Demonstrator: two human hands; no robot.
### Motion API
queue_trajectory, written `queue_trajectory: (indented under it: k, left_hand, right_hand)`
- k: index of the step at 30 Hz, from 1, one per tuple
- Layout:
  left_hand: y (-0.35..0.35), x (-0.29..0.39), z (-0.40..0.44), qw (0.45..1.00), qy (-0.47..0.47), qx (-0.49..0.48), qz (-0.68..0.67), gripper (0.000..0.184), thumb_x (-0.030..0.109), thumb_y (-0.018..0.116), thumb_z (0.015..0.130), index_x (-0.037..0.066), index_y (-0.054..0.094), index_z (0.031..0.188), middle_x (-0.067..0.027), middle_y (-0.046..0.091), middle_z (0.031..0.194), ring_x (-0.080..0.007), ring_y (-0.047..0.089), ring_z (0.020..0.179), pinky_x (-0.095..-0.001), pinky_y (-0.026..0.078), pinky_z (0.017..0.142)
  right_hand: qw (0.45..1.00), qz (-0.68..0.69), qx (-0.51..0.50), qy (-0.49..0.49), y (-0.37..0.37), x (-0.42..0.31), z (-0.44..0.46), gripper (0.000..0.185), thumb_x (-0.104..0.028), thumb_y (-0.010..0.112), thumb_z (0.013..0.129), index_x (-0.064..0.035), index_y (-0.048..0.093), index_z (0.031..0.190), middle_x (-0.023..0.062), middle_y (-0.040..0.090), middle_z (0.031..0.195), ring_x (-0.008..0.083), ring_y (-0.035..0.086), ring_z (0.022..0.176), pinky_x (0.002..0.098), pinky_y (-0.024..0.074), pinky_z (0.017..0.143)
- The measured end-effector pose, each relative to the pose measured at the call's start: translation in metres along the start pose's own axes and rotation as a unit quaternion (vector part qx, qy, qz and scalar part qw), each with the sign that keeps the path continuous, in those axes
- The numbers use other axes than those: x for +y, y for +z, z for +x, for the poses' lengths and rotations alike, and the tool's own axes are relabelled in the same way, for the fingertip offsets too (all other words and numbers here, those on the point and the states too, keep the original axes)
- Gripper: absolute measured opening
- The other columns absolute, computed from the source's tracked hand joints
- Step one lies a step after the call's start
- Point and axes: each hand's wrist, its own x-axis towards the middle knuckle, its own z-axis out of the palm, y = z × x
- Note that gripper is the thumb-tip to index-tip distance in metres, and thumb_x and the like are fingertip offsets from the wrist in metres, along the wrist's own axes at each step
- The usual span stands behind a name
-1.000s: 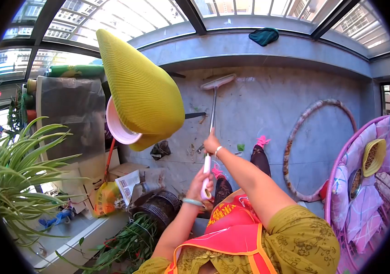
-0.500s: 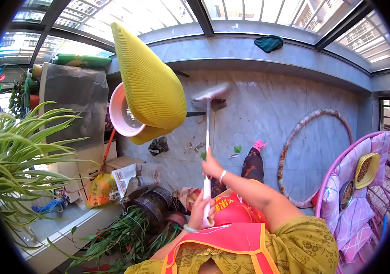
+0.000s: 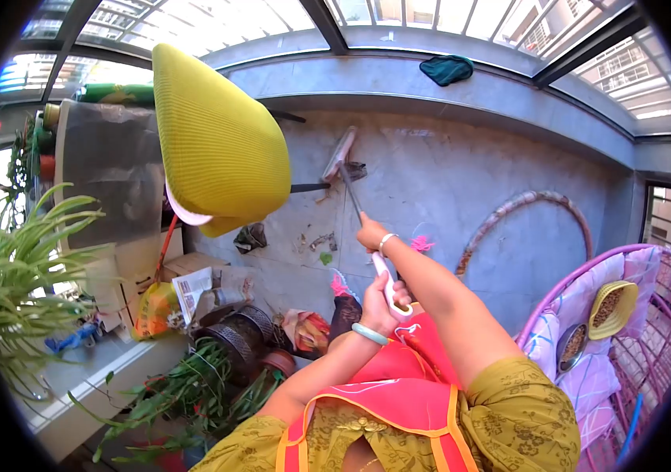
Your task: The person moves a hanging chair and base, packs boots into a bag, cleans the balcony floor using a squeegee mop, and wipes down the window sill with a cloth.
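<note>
Both my hands grip a long-handled broom (image 3: 351, 193) with a narrow, pale, bar-shaped head on the tiled floor. My left hand (image 3: 385, 305) is closed around the white-pink grip at its near end. Farther along, my right hand (image 3: 372, 233) wraps the grey shaft. The head stands tilted, beside a dark scrap (image 3: 357, 171) on the floor. Nearer to me lie a green leaf (image 3: 325, 258), bits of dry debris (image 3: 322, 241) and a crumpled dark plastic piece (image 3: 250, 237).
A yellow-covered chair (image 3: 221, 141) stands left of the broom. Potted plants (image 3: 217, 393) and a yellow bag (image 3: 154, 311) are at lower left. A hoop (image 3: 520, 206) leans at right. A pink rattan chair (image 3: 579, 287) holds bowls of small brown pieces. A dark cloth (image 3: 446, 71) lies on the ledge.
The broom head has swung from nearly crosswise to a steep slant, with the dark scrap beside it. Both hands have shifted right in view, and my feet have changed position.
</note>
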Motion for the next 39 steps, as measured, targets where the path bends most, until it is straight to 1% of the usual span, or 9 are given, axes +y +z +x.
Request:
queue_trajectory:
  k: [6, 7, 16, 21, 23, 25, 30, 35, 39]
  left_hand:
    - [-0.074, -0.039, -0.041, 0.992, -0.056, -0.016, 0.11, 0.012, 0.022, 0.042, 0.092, 0.02, 0.036, 0.101, -0.003, 0.042, 0.067, -0.0116, 0.039, 0.049, -0.0251, 0.034, 0.044]
    - [-0.088, -0.035, -0.053, 0.99, -0.06, -0.004, 0.126, 0.012, 0.021, 0.042, 0.092, 0.019, 0.036, 0.102, -0.0025, 0.043, 0.066, -0.0109, 0.038, 0.048, -0.0243, 0.034, 0.044]
    - [-0.259, 0.07, -0.182, 0.968, -0.055, 0.041, 0.24, 0.018, 0.02, 0.044, 0.092, 0.017, 0.041, 0.11, -0.0011, 0.045, 0.068, -0.0073, 0.038, 0.047, -0.0201, 0.034, 0.043]
    - [-0.315, 0.1, -0.27, 0.983, -0.079, 0.034, 0.163, 0.013, 0.012, 0.048, 0.089, 0.01, 0.041, 0.1, -0.0006, 0.043, 0.065, -0.0073, 0.039, 0.05, -0.0196, 0.035, 0.044]
    - [-0.325, 0.108, -0.297, 0.989, -0.14, 0.02, 0.049, 0.017, 0.017, 0.05, 0.089, 0.007, 0.041, 0.078, 0.0006, 0.04, 0.061, -0.009, 0.04, 0.053, -0.0216, 0.037, 0.048]
    - [-0.321, 0.099, -0.319, 0.988, -0.156, -0.007, -0.008, 0.012, 0.015, 0.046, 0.089, 0.006, 0.039, 0.085, 0.0001, 0.041, 0.064, -0.008, 0.04, 0.053, -0.0212, 0.038, 0.049]
    - [-0.271, 0.053, -0.325, 0.959, -0.212, -0.173, -0.074, 0.026, 0.017, 0.038, 0.093, 0.003, 0.041, 0.114, -0.0007, 0.037, 0.072, -0.0077, 0.04, 0.058, -0.028, 0.042, 0.063]
    - [-0.214, 0.003, -0.239, 0.945, -0.199, -0.19, 0.177, 0.03, 0.018, 0.04, 0.089, 0.001, 0.04, 0.114, -0.0091, 0.05, 0.084, -0.0188, 0.05, 0.065, -0.0369, 0.046, 0.072]
    - [-0.155, -0.046, -0.147, 0.934, -0.163, -0.103, 0.301, 0.025, 0.012, 0.037, 0.087, 0.004, 0.035, 0.111, -0.0079, 0.05, 0.078, -0.0145, 0.049, 0.058, -0.0303, 0.046, 0.051]
  right_hand:
    - [0.998, 0.047, 0.026, 0.019, 0.04, 0.079, -0.055, 0.075, -0.003, 0.044, 0.072, 0.0008, 0.008, 0.138, 0.0245, 0.061, 0.075, 0.0292, 0.062, 0.054, 0.0392, 0.0506, 0.052]
    - [0.998, 0.055, 0.017, 0.035, 0.068, 0.107, -0.037, 0.076, -0.002, 0.04, 0.076, -0.0069, -0.001, 0.139, 0.0196, 0.058, 0.066, 0.0265, 0.058, 0.047, 0.0392, 0.0451, 0.039]
    - [0.973, 0.208, -0.073, 0.07, 0.298, 0.088, -0.071, 0.083, -0.002, 0.038, 0.08, -0.0084, -0.025, 0.133, 0.0143, 0.056, 0.064, 0.0229, 0.054, 0.041, 0.0388, 0.0433, 0.033]
    - [0.905, 0.321, -0.277, 0.024, 0.402, 0.086, -0.112, 0.048, -0.011, 0.05, 0.08, 0.0086, 0.025, 0.117, 0.0127, 0.057, 0.071, 0.0224, 0.057, 0.057, 0.0372, 0.0484, 0.046]
    - [0.928, 0.332, -0.167, 0.036, 0.413, 0.056, -0.162, 0.035, -0.011, 0.054, 0.077, 0.0066, 0.036, 0.102, 0.0109, 0.054, 0.068, 0.0202, 0.055, 0.055, 0.0355, 0.0475, 0.045]
    - [0.935, 0.347, -0.046, 0.054, 0.401, 0.043, -0.2, 0.023, -0.01, 0.058, 0.074, 0.0046, 0.047, 0.088, 0.0091, 0.051, 0.066, 0.018, 0.053, 0.052, 0.0338, 0.0466, 0.043]
    - [0.835, 0.53, -0.118, 0.086, 0.331, 0.048, -0.243, 0.015, -0.016, 0.054, 0.079, -0.0051, 0.05, 0.07, 0.0047, 0.044, 0.061, 0.0165, 0.042, 0.049, 0.0333, 0.0382, 0.044]
    - [0.905, 0.405, 0.117, -0.059, 0.22, 0.115, -0.219, 0.015, -0.014, 0.057, 0.069, -0.001, 0.053, 0.063, 0.0041, 0.046, 0.056, 0.0148, 0.042, 0.048, 0.0356, 0.0312, 0.041]
    - [0.925, 0.32, 0.205, -0.003, 0.108, 0.157, -0.2, 0.016, -0.018, 0.056, 0.072, -0.0029, 0.054, 0.066, 0.0042, 0.047, 0.057, 0.0165, 0.045, 0.047, 0.033, 0.035, 0.042]
